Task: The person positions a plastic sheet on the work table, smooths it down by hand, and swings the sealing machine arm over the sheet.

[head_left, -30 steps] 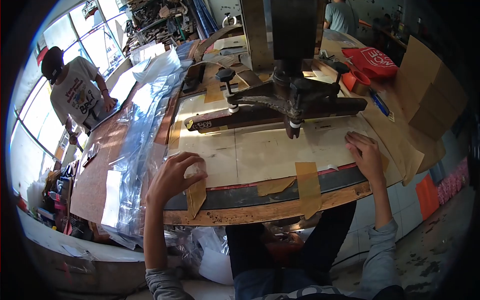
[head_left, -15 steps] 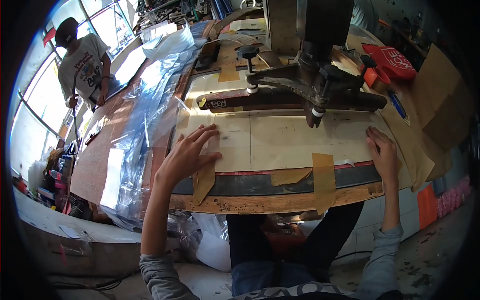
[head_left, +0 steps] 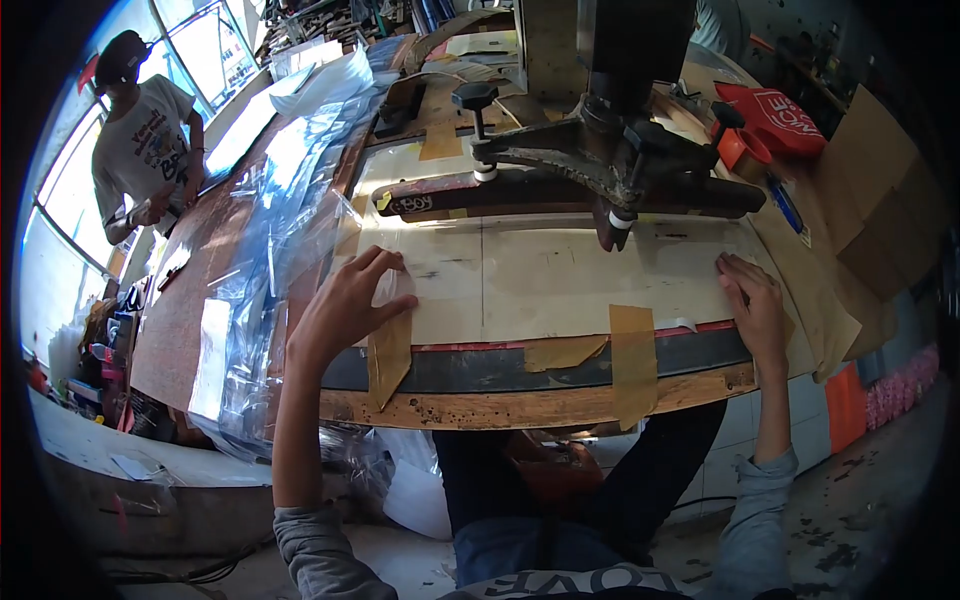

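Observation:
My left hand (head_left: 345, 305) rests at the left end of a pale board (head_left: 560, 285), its fingers bent and its thumb apart. Something clear, like thin film, shows between thumb and fingers; whether they touch it is unclear. At the board's right end lies my right hand (head_left: 757, 308), fingertips on the surface and thumb slightly apart from the fingers. Brown tape strips (head_left: 632, 365) cross the dark front strip (head_left: 480, 372) of the table. A long dark bar (head_left: 560, 197) hangs under a metal bracket (head_left: 560, 145) beyond both hands.
A co-worker (head_left: 145, 150) stands at the far left. Clear plastic sheets (head_left: 275, 230) lie left of the board. To the right are an orange tape roll (head_left: 743, 152), a blue-handled tool (head_left: 786, 207), a red bag (head_left: 775, 118) and a cardboard box (head_left: 880, 200).
Compared with half a second ago, my left hand's fingers are more bent. The bar looks unchanged over the board; the view has shifted. The co-worker's hands have come together in front of the body.

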A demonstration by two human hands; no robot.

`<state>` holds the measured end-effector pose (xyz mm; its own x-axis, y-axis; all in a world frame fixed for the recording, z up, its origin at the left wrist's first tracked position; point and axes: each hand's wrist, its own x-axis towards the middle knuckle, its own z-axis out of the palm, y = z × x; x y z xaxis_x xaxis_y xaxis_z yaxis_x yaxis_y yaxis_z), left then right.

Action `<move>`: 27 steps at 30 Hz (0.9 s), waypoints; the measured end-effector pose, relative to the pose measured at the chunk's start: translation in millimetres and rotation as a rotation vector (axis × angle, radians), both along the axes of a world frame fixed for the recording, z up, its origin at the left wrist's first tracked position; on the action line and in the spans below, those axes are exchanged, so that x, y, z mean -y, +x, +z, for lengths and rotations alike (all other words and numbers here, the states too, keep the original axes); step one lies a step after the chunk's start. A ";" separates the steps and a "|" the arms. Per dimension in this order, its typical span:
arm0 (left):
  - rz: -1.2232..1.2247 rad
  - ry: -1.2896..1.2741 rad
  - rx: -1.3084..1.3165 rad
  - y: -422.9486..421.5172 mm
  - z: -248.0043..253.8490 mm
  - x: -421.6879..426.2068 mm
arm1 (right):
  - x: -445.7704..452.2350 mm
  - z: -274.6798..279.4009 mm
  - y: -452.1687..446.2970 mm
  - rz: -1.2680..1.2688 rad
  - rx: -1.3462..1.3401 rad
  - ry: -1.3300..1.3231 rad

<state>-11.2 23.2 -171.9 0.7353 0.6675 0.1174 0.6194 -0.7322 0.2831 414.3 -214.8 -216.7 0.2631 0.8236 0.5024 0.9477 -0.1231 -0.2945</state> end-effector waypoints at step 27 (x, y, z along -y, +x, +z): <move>0.179 0.074 -0.215 -4.3 19.3 6.0 | 1.9 6.7 -5.8 0.142 -0.034 -0.210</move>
<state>-15.5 17.2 -152.5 0.6201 0.7841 0.0248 0.7805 -0.6199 0.0810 408.5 -216.7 -209.9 0.1510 0.9389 0.3093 0.9499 -0.0512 -0.3084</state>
